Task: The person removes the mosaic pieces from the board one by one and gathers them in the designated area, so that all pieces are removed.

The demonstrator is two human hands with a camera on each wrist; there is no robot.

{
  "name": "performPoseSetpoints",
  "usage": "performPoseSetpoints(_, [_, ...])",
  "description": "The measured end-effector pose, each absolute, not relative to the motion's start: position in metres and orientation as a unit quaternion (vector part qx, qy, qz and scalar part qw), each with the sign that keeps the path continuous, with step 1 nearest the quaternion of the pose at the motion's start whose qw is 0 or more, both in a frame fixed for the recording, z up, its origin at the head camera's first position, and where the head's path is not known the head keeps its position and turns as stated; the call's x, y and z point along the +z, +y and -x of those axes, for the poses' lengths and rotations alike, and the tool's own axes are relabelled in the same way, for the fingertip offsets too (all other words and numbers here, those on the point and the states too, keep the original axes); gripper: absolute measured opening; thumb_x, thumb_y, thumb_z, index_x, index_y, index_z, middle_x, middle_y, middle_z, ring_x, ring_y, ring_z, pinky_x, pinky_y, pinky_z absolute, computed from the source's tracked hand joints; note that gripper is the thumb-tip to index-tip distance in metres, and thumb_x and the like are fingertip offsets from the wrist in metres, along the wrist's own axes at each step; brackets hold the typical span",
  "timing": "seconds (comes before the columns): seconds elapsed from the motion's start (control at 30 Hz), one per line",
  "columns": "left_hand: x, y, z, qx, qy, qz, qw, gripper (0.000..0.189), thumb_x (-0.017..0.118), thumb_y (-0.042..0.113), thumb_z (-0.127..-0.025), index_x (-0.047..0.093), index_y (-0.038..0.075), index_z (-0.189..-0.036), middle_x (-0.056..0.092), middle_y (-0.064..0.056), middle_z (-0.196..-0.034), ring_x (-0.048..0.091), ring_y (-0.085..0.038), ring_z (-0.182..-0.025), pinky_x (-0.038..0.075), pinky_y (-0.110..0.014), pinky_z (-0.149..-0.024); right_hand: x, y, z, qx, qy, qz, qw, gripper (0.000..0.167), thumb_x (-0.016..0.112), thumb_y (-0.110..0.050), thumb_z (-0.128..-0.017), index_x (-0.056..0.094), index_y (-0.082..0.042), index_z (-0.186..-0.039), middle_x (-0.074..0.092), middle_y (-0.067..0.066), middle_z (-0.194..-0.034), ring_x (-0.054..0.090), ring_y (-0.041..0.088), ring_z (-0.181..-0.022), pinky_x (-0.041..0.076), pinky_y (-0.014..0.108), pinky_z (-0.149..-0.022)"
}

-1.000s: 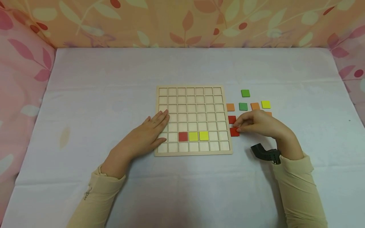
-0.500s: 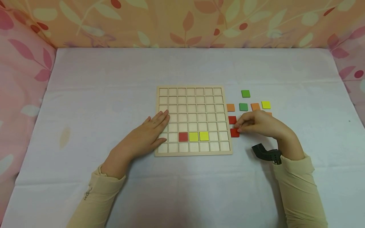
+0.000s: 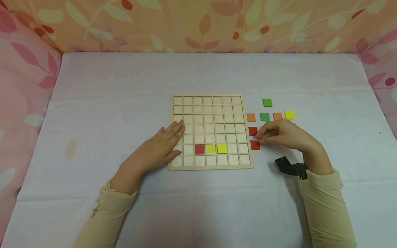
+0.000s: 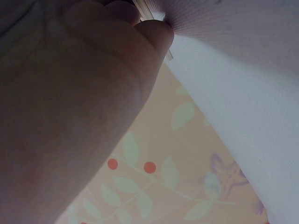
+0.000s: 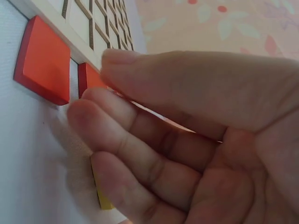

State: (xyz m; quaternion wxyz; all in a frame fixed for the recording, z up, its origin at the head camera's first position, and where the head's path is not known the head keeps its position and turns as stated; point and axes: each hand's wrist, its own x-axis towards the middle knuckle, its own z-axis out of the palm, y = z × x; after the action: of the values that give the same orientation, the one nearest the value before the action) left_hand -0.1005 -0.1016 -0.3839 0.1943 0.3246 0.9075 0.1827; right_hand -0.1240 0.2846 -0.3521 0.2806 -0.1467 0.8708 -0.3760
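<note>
A wooden grid board (image 3: 211, 167) lies mid-table, with a red tile (image 3: 199, 149) and two yellow tiles, one (image 3: 210, 148) beside the other (image 3: 222, 148), in one row. My left hand (image 3: 155, 148) rests on the board's left edge with fingers extended. In the left wrist view the palm hides most of the board. Just right of the board lie two loose red tiles, a nearer one (image 3: 255, 145) and a farther one (image 3: 252, 131). My right hand (image 3: 283, 136) hovers beside them, fingers loosely bent. The right wrist view shows no tile between thumb and fingers, and a red tile (image 5: 44, 60) apart from the fingertips.
Farther right lie two green tiles, one (image 3: 267, 102) behind the other (image 3: 265, 117), plus orange tiles (image 3: 251, 117) and a yellow tile (image 3: 289, 114). My right hand partly covers some of them. A black camera mount (image 3: 289, 167) sticks out from the right wrist. Patterned curtains (image 3: 204, 27) border the white-clothed table.
My right hand has shifted very slightly to the right, its thumb now at the edge of the nearer red tile. The left hand has stayed where it was on the board.
</note>
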Motion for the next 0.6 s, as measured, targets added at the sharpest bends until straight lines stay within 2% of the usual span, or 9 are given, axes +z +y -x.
performPoseSetpoints(0.37, [-0.3831,-0.1016,0.1004,0.183,0.908,-0.324,0.194,0.071,0.055,0.025,-0.096,0.015,0.0,-0.149,0.005,-0.01,-0.158,0.006,-0.025,-0.144,0.012,-0.048,-0.113,-0.3545,0.2818,0.1245,-0.407,0.859,0.142,0.276,0.011,0.065,-0.001,-0.086,0.07,-0.003,-0.096,0.07,0.008,-0.095,0.065,0.015,-0.085,0.051,0.022,-0.073])
performPoseSetpoints(0.6, [-0.3826,-0.1014,0.1,0.183,0.908,-0.322,0.196,0.071,0.055,0.026,-0.096,0.015,0.001,-0.15,0.005,-0.009,-0.158,0.005,-0.024,-0.144,0.012,-0.048,-0.113,-0.3562,0.2761,0.1233,-0.409,0.865,0.126,0.262,0.011,0.065,-0.002,-0.086,0.07,-0.004,-0.096,0.07,0.006,-0.095,0.063,0.012,-0.086,0.05,0.022,-0.072])
